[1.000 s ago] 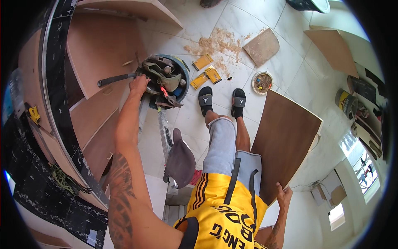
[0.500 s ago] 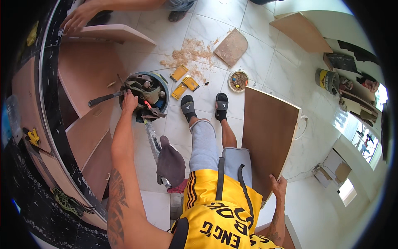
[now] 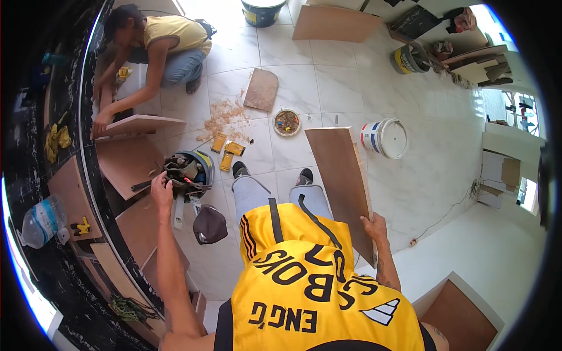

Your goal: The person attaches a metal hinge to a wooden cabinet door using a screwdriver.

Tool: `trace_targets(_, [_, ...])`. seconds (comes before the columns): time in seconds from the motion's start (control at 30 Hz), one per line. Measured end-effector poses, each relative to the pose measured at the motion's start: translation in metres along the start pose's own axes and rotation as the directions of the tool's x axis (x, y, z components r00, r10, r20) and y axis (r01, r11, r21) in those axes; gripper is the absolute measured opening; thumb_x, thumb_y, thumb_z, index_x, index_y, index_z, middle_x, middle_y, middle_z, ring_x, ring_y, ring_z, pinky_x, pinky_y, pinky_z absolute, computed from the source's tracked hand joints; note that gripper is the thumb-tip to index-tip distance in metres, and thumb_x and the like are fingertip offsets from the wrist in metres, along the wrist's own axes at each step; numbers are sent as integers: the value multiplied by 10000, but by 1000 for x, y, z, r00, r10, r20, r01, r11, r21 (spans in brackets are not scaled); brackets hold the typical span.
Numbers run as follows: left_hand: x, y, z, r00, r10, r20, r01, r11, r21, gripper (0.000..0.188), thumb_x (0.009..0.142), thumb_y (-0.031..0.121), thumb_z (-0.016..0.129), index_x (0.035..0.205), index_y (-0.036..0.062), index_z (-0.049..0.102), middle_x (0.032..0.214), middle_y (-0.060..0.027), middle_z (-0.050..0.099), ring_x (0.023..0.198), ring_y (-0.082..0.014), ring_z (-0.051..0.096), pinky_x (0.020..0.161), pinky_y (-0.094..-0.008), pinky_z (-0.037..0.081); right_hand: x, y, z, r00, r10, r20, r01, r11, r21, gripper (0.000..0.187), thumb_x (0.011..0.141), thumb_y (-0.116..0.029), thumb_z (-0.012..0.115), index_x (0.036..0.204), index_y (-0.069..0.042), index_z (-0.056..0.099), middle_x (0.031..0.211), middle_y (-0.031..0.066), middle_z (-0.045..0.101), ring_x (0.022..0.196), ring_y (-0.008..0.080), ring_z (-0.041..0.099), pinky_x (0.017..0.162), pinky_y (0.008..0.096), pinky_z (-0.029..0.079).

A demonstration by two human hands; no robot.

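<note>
My right hand (image 3: 374, 227) grips the edge of a brown wooden board (image 3: 341, 181), which stands tilted beside my right leg. On the other side, my left hand (image 3: 162, 190) is at the near left rim of a bucket of tools (image 3: 205, 161). Its fingers are curled, and what they hold, if anything, cannot be made out. A dark tool handle (image 3: 140, 186) sticks out of the bucket just left of these fingers. Close by on the near side of the bucket lie a dark cap (image 3: 209, 225) and a long metal level or straightedge (image 3: 178, 213).
At the far left a co-worker (image 3: 170, 50) crouches, hands on a wooden panel (image 3: 140, 124). Yellow packs (image 3: 227, 153), sawdust (image 3: 225, 120), a round tub (image 3: 287, 123) and a flat board (image 3: 261, 89) lie ahead. A white pail (image 3: 391, 138) lies right of my board.
My view has shifted, bringing the co-worker and the white pail into sight. My left hand has drawn back toward the bucket's near rim. My right hand still holds the board, now more edge-on.
</note>
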State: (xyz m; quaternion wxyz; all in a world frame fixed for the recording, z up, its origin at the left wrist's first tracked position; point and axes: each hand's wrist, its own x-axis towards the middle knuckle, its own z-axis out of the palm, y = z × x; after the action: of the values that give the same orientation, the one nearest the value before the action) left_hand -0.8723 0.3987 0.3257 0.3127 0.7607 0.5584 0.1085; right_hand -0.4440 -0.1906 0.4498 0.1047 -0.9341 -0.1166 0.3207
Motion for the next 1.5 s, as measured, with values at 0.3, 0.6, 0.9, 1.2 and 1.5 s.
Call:
trace_targets(0.3, [-113, 174, 126, 868, -294, 401, 306, 951, 37, 324, 911, 216, 709, 678, 4, 634, 567, -67, 634, 425, -128, 570, 438, -270, 484, -26, 143, -19, 987, 162, 18, -162, 987, 15, 439, 838, -368, 722, 1002, 38, 702, 882, 261, 696, 899, 443, 678, 812, 500, 533])
trace_targets(0.6, [-141, 246, 241, 807, -69, 587, -79, 972, 222, 322, 787, 275, 820, 764, -33, 730, 623, -117, 685, 584, -210, 641, 619, -389, 507, -14, 202, -123, 964, 263, 29, -262, 965, -25, 428, 841, -389, 709, 1009, 4, 719, 991, 241, 711, 979, 418, 675, 872, 476, 533])
trace_targets(0.9, [-131, 588, 300, 518, 668, 534, -579, 734, -356, 546, 783, 44, 756, 1280, 31, 533, 1189, -176, 586, 1087, -335, 603, 935, -442, 499, 59, 167, -240, 992, 117, 50, -105, 973, -204, 317, 809, -330, 700, 923, -39, 756, 951, 185, 727, 926, 348, 703, 807, 455, 566])
trace_targets(1.2, [-214, 851, 344, -242, 869, 431, -833, 41, -551, 779, 713, 217, 861, 1378, 79, 481, 1274, -148, 587, 1209, -344, 556, 997, -461, 463, 170, 78, -368, 991, -121, 55, 132, 937, -322, 154, 765, -115, 685, 888, -66, 763, 900, 143, 736, 902, 321, 723, 759, 443, 576])
trace_targets(1.5, [-181, 914, 407, -22, 689, 724, -977, 139, -162, 206, 835, 257, 756, 832, 53, 728, 753, -134, 706, 772, -335, 676, 714, -456, 521, 265, 75, -426, 884, -466, 40, 452, 831, -324, 115, 754, -132, 731, 819, -38, 748, 837, 152, 726, 827, 338, 724, 717, 444, 583])
